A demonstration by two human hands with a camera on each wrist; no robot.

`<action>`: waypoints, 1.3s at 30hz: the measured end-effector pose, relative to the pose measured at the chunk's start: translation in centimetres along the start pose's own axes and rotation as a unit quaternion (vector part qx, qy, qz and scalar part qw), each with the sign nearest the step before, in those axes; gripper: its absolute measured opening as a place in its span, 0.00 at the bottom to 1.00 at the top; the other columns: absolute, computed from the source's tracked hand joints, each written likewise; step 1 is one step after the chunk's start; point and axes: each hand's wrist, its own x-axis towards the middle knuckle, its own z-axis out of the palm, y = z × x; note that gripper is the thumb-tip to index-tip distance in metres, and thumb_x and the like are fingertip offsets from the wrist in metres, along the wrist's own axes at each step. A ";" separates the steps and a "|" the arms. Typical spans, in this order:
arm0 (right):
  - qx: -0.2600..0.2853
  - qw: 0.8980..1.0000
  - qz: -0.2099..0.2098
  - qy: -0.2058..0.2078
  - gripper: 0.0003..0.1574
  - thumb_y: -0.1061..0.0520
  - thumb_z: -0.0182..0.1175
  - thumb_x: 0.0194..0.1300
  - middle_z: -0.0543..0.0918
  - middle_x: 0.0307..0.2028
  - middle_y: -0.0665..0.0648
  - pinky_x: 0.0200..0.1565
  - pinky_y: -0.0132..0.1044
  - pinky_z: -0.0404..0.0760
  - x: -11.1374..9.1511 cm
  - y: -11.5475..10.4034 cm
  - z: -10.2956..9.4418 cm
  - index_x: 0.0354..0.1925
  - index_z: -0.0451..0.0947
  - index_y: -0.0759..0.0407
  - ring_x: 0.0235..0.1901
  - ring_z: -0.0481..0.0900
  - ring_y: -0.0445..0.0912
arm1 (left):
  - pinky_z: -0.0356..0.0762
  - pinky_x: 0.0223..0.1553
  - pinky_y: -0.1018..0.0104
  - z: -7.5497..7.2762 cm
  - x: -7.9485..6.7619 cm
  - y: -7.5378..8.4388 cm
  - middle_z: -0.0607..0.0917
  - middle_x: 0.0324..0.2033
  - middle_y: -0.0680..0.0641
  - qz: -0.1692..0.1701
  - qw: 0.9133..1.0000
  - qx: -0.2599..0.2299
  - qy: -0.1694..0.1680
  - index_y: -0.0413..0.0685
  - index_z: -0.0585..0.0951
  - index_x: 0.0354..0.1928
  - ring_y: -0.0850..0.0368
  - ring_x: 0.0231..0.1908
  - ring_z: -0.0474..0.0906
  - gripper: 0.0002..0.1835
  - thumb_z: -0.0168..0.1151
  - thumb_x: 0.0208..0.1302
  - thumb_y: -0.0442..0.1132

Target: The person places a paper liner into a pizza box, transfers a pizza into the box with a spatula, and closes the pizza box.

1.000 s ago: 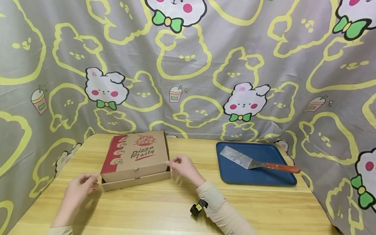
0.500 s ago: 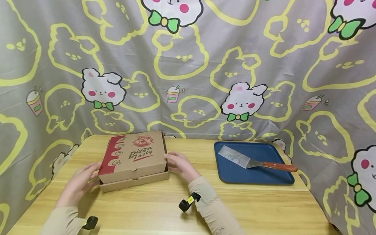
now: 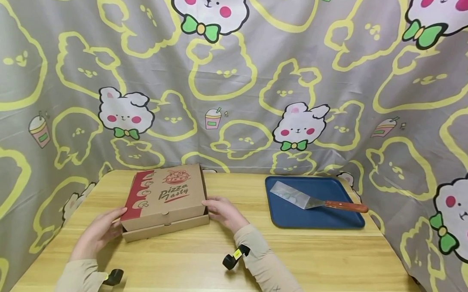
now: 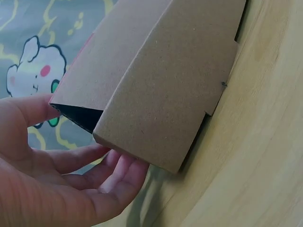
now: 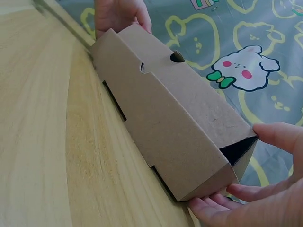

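A cardboard pizza box (image 3: 178, 191) with a red side strip lies on the table at the left in the head view. Its lid sits slightly raised over the base, leaving dark gaps at the front corners. My left hand (image 4: 61, 175) holds the front left corner, thumb at the lid's corner and fingers curled against the base. At the front right corner, my right hand (image 5: 265, 179) has its thumb on the lid's corner and its fingers at the base's lower edge. The box's inside is hidden.
A blue tray (image 3: 285, 216) lies on the wooden table (image 3: 230, 266) at the right. Across it rests a metal spatula (image 3: 294, 196), its wooden handle reaching past the tray's right edge. A patterned curtain (image 3: 236, 90) hangs behind the table.
My left hand has come from beside the box onto its front left corner. The right hand's fingers have spread along the front right corner. The box has hardly moved.
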 end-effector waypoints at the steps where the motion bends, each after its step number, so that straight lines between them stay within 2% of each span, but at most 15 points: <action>1: 0.000 1.000 0.001 -0.001 0.40 0.57 0.61 0.65 0.69 0.64 0.70 0.68 0.55 0.66 0.0 0.0 0.0 0.68 0.60 0.72 0.65 0.67 0.62 | 0.45 0.73 0.37 0.0 0.0 -0.1 0.79 0.35 0.71 0.000 1.000 -0.003 0.000 0.31 0.46 0.74 0.80 0.37 0.76 0.43 0.52 0.73 0.52; 10: 0.006 1.000 -0.004 -0.002 0.38 0.58 0.60 0.66 0.69 0.65 0.70 0.66 0.54 0.69 0.2 0.3 0.0 0.68 0.60 0.72 0.65 0.67 0.61 | 0.43 0.73 0.36 -0.3 0.2 -0.4 0.75 0.39 0.70 0.008 1.000 -0.001 -0.011 0.31 0.39 0.75 0.82 0.37 0.74 0.45 0.52 0.73 0.50; 17: -0.005 0.999 -0.044 -0.022 0.40 0.58 0.64 0.63 0.70 0.63 0.71 0.62 0.49 0.75 -0.1 0.5 -0.3 0.66 0.61 0.76 0.60 0.74 0.56 | 0.43 0.72 0.36 -0.3 0.3 -0.4 0.79 0.33 0.71 0.012 1.000 0.015 -0.014 0.30 0.38 0.74 0.79 0.37 0.76 0.44 0.51 0.74 0.47; 21: -0.003 0.999 -0.045 -0.023 0.40 0.61 0.63 0.63 0.67 0.65 0.72 0.61 0.48 0.75 -0.2 0.6 -0.3 0.66 0.60 0.76 0.60 0.74 0.56 | 0.47 0.72 0.37 -0.4 0.2 -0.5 0.81 0.33 0.71 0.020 0.999 0.035 -0.012 0.29 0.40 0.74 0.77 0.38 0.78 0.42 0.51 0.74 0.44; 24: 0.005 0.999 -0.033 -0.016 0.38 0.65 0.60 0.64 0.64 0.68 0.71 0.62 0.49 0.74 -0.1 0.7 -0.3 0.68 0.58 0.75 0.61 0.72 0.57 | 0.61 0.67 0.43 -0.5 0.2 -0.6 0.81 0.34 0.71 0.024 0.999 0.047 -0.013 0.28 0.40 0.74 0.76 0.39 0.79 0.41 0.51 0.74 0.41; 26: 0.006 0.999 -0.029 -0.013 0.38 0.67 0.59 0.64 0.63 0.68 0.71 0.62 0.49 0.74 0.0 0.7 -0.2 0.69 0.57 0.74 0.60 0.73 0.56 | 0.70 0.60 0.56 -0.6 0.3 -0.8 0.81 0.34 0.71 0.024 0.999 0.047 -0.012 0.29 0.40 0.74 0.76 0.38 0.79 0.41 0.52 0.73 0.40; 28: 0.005 1.000 -0.028 -0.010 0.39 0.68 0.58 0.64 0.64 0.67 0.72 0.61 0.49 0.75 0.1 0.8 -0.2 0.69 0.57 0.74 0.58 0.74 0.54 | 0.73 0.51 0.69 -0.6 0.3 -0.9 0.81 0.34 0.71 0.024 0.998 0.050 -0.014 0.29 0.40 0.74 0.76 0.39 0.79 0.41 0.52 0.73 0.39; 30: 0.001 1.000 -0.029 -0.007 0.38 0.69 0.58 0.63 0.66 0.65 0.71 0.60 0.48 0.75 0.1 0.8 -0.1 0.69 0.57 0.75 0.55 0.75 0.52 | 0.74 0.44 0.75 -0.6 0.4 -1.1 0.81 0.34 0.70 0.025 0.998 0.048 -0.014 0.29 0.40 0.74 0.75 0.38 0.79 0.41 0.52 0.72 0.38; 32: -0.001 1.000 -0.028 -0.003 0.38 0.70 0.58 0.63 0.67 0.63 0.70 0.59 0.47 0.76 0.1 0.9 -0.1 0.68 0.58 0.74 0.53 0.75 0.50 | 0.74 0.42 0.77 -0.7 0.5 -1.3 0.81 0.34 0.70 0.027 0.998 0.047 -0.015 0.29 0.40 0.74 0.74 0.38 0.80 0.41 0.52 0.72 0.37; 39: -0.009 1.000 -0.026 0.008 0.37 0.72 0.58 0.61 0.69 0.59 0.69 0.57 0.44 0.78 0.2 1.0 -0.1 0.67 0.60 0.74 0.48 0.74 0.48 | 0.76 0.42 0.75 -0.9 0.8 -1.6 0.81 0.35 0.69 0.030 0.998 0.045 -0.010 0.29 0.41 0.74 0.73 0.39 0.79 0.42 0.55 0.70 0.35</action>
